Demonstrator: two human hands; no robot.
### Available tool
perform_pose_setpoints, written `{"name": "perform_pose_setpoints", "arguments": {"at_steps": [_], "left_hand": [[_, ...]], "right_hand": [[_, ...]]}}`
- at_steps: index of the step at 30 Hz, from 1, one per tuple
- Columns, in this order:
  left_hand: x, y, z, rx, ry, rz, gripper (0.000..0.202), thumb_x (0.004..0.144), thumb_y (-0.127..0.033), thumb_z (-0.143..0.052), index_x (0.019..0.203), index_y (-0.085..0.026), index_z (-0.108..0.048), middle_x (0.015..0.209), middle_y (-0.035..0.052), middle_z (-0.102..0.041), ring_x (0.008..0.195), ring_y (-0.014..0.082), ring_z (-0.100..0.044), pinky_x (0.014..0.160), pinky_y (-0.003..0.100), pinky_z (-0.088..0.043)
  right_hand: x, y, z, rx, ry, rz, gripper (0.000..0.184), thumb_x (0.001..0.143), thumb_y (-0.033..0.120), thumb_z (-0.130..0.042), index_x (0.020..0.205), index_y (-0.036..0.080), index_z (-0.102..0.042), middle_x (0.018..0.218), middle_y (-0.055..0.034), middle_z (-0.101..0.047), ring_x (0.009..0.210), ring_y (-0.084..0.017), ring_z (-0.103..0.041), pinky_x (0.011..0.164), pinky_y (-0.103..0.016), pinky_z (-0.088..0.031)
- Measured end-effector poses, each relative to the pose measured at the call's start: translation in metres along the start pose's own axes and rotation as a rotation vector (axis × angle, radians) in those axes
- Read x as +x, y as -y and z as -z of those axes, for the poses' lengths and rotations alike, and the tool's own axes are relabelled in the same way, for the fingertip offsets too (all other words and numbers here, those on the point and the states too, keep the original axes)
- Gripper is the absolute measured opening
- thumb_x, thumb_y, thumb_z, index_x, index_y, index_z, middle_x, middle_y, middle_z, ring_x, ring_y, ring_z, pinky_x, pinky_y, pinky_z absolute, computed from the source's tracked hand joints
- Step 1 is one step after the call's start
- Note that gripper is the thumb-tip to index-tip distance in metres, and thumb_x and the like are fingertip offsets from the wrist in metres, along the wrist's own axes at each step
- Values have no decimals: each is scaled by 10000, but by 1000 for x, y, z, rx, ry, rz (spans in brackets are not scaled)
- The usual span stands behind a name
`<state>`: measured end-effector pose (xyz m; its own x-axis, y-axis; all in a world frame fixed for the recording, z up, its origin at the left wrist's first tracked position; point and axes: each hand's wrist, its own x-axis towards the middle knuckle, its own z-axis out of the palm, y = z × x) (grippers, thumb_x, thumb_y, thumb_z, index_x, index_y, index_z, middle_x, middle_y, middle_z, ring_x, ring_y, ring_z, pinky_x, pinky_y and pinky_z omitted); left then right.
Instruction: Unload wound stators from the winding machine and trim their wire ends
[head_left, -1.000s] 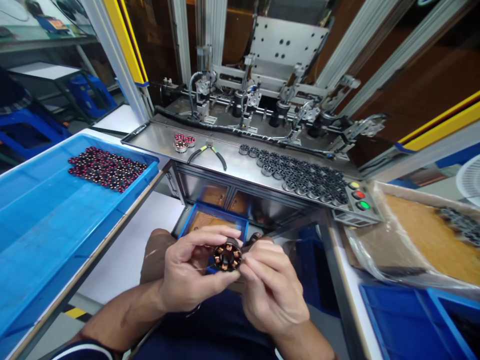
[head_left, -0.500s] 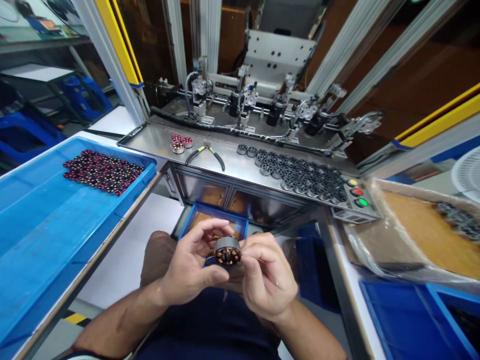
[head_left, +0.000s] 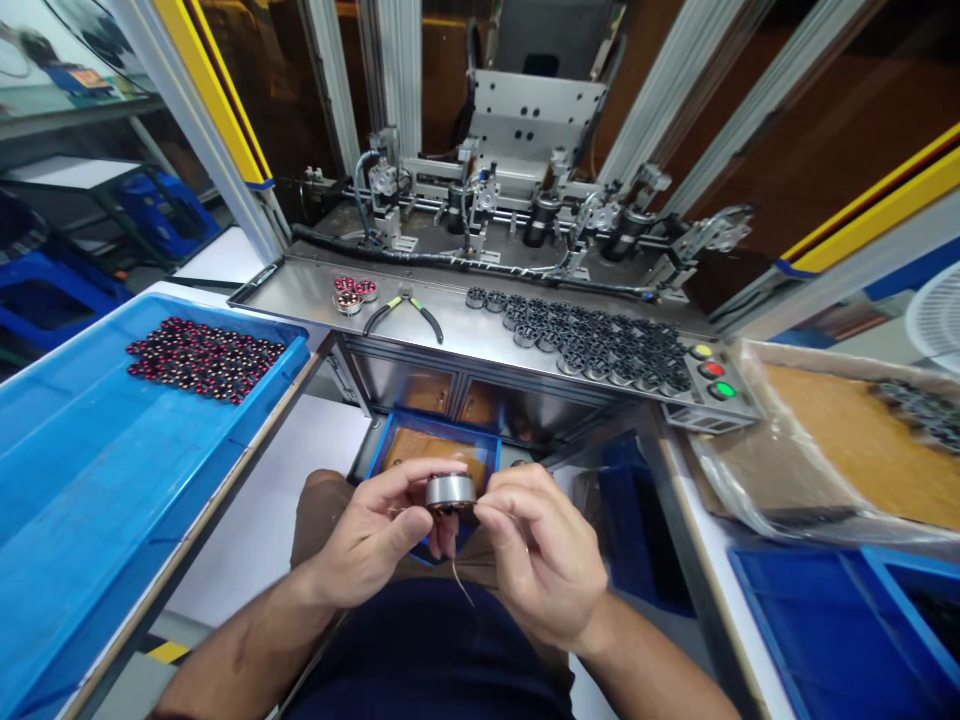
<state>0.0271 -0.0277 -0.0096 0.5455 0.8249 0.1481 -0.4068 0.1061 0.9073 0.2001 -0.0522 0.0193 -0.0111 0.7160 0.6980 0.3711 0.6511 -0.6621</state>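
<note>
My left hand [head_left: 366,545] holds a wound motor stator [head_left: 451,492], a silvery ring with copper coils showing at its lower edge, between thumb and fingers over my lap. Close against the stator's right side, the thumb and forefinger of my right hand [head_left: 546,562] are pinched on a thin copper wire, mostly hidden by the fingers. Another copper wire [head_left: 462,584] hangs loose below the stator. On the metal ledge beyond lie pliers [head_left: 405,306] with spread green-and-black handles, beside a few red-and-copper stators [head_left: 352,291].
Many dark stators [head_left: 600,340] cover the ledge's right part, near a button box [head_left: 712,385]. A blue tray [head_left: 82,500] with many wound stators is on the left. Below the ledge sits a blue bin [head_left: 491,455]. A plastic-lined carton [head_left: 817,430] stands right, before a fixture machine [head_left: 540,215].
The stator has tilted, so its silvery side faces me more and its coils show less. A loose copper wire now hangs below it. The view has shifted slightly.
</note>
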Motion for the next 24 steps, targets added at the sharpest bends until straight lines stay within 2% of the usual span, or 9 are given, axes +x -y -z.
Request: {"name": "perform_pose_setpoints", "arguments": {"at_steps": [3, 5, 8, 12, 15, 17, 19, 21, 24], "left_hand": [[-1, 0, 2, -44, 42, -18, 413, 941, -410, -564, 1325, -261, -592, 837, 34, -663, 698, 117, -654, 629, 207, -531], [0, -2, 3, -71, 56, -56, 362, 952, -373, -554, 1295, -276, -619, 996, 58, -659, 762, 127, -671, 659, 223, -549], [-1, -4, 4, -85, 36, -120, 238, 953, -307, -555, 1135, -253, -699, 1288, 80, -557, 917, 155, -672, 757, 268, -576], [-3, -5, 1, -142, 4, -173, 118, 917, -294, -623, 985, -204, -661, 1332, 87, -580, 1121, 202, -632, 944, 321, -533], [-1, -4, -4, -248, -5, -186, 171, 875, -291, -687, 1018, -245, -606, 1337, 53, -603, 1239, 237, -588, 1022, 370, -490], [2, -3, -7, -276, -13, -182, 311, 840, -339, -726, 1110, -279, -584, 1372, 52, -580, 1279, 254, -558, 1037, 387, -478], [5, -2, -7, -249, -23, -115, 499, 787, -440, -757, 1216, -278, -559, 1396, 85, -546, 1279, 268, -543, 1046, 395, -465], [7, -1, -6, -165, -34, -18, 593, 751, -510, -764, 1237, -235, -566, 1316, 113, -567, 1183, 250, -578, 992, 358, -487], [7, -4, -3, 30, -120, -33, 447, 767, -476, -762, 1095, -217, -602, 1160, 83, -565, 1000, 188, -595, 855, 286, -508]], "right_hand": [[1, 0, 1, 11, -15, -17, 148, 854, 6, -585, 854, 150, -622, 740, -23, -605, 691, -126, -565, 631, -259, -475], [2, 1, 1, 17, -23, -40, 150, 857, 7, -584, 844, 151, -627, 736, -21, -609, 688, -123, -567, 632, -257, -472], [4, 1, 1, 40, -25, -84, 150, 864, 17, -586, 813, 151, -630, 725, -18, -606, 682, -117, -570, 625, -251, -467], [4, 1, 4, 79, -5, -93, 147, 862, 26, -582, 805, 149, -639, 725, -27, -615, 688, -128, -581, 625, -261, -483], [5, 0, 8, 49, 45, -14, 123, 856, 38, -600, 843, 153, -641, 736, -29, -633, 687, -130, -606, 628, -254, -516], [6, -1, 12, -28, 96, 71, 100, 866, 63, -613, 866, 159, -639, 753, -34, -661, 685, -131, -643, 623, -243, -540], [7, -4, 16, -107, 133, 158, 77, 888, 96, -604, 884, 165, -637, 770, -44, -692, 694, -136, -683, 624, -237, -563], [9, -6, 19, -151, 144, 222, 76, 908, 115, -580, 893, 166, -634, 779, -52, -708, 707, -142, -706, 634, -238, -584], [9, -9, 21, -181, 144, 266, 84, 916, 119, -564, 899, 163, -633, 784, -61, -705, 750, -156, -722, 663, -250, -604]]}}
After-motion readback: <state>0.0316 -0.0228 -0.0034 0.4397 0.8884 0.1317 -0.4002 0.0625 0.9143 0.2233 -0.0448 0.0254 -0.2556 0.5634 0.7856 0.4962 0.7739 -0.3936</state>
